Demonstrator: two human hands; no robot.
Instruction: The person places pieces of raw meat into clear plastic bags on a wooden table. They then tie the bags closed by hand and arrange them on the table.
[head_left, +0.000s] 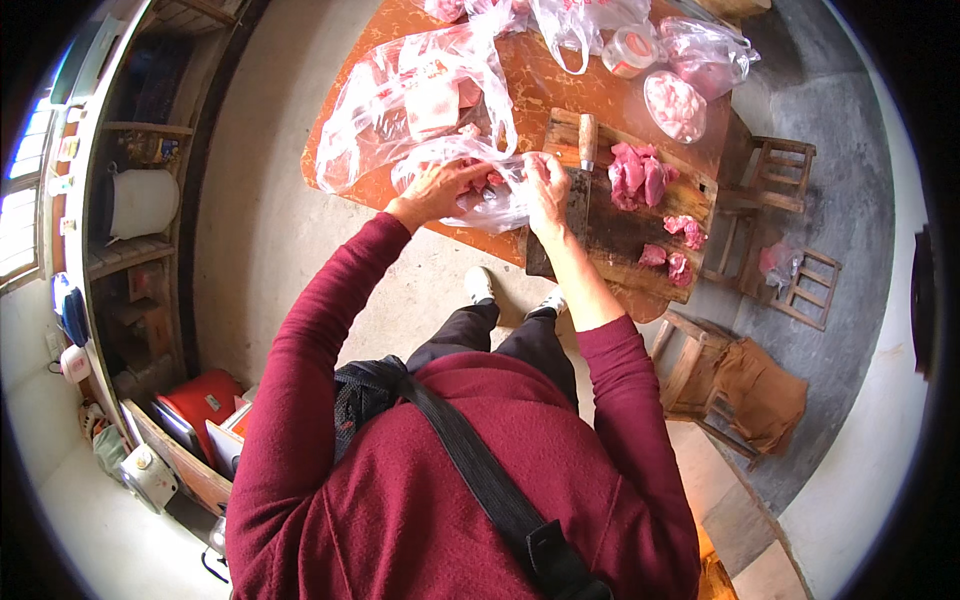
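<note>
My right hand point(546, 188) is closed on the edge of a thin clear plastic bag point(498, 215) at the table's near edge. My left hand point(437, 190) is at the other side of the same bag, its fingers bent over the plastic near the mouth. Some red meat point(490, 181) shows inside, partly hidden by fingers and plastic. Just right of my right hand, a cleaver with a wooden handle point(587, 142) lies on a wooden cutting board point(615, 235). Larger pink meat pieces point(640, 177) and smaller cut chunks point(680, 250) rest on that board.
A larger plastic bag point(415, 100) of meat lies beyond my left hand on the brown table point(560, 90). A bowl of pale pink meat point(675, 105) and more bags point(708, 55) stand at the far right. Wooden chairs point(690, 370) flank the table's right side.
</note>
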